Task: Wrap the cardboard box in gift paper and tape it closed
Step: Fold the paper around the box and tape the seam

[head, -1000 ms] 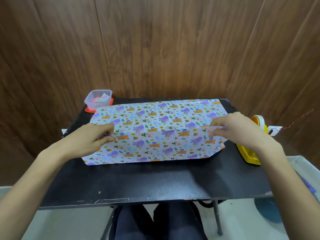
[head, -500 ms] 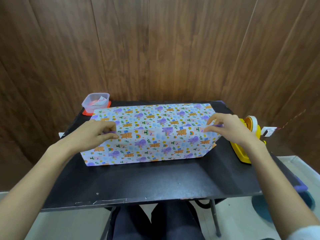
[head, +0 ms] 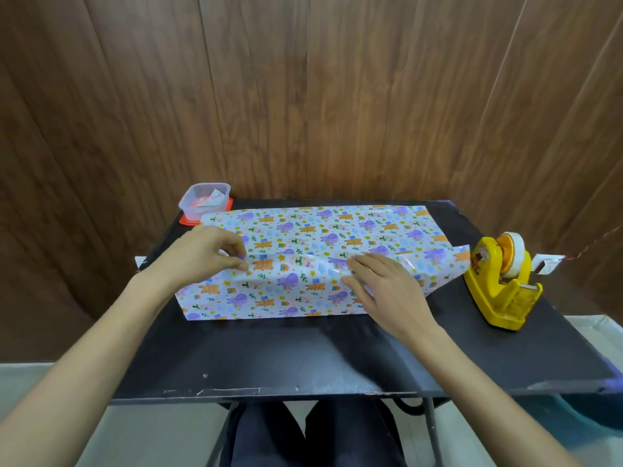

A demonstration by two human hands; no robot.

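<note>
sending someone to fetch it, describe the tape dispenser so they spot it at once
Look at the black table. On its right edge, past the gift paper, stands the tape dispenser. It is the only bright yellow thing there.

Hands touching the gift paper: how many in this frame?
2. The left hand pinches the gift paper at its folded edge, toward the package's left end. The right hand lies flat on the paper near the middle.

Nothing legible. Pink marks on the paper slip [head: 215,196] in the plastic tub [head: 191,210] too small to read; likewise the sticker [head: 480,259] on the tape dispenser [head: 502,291].
</note>
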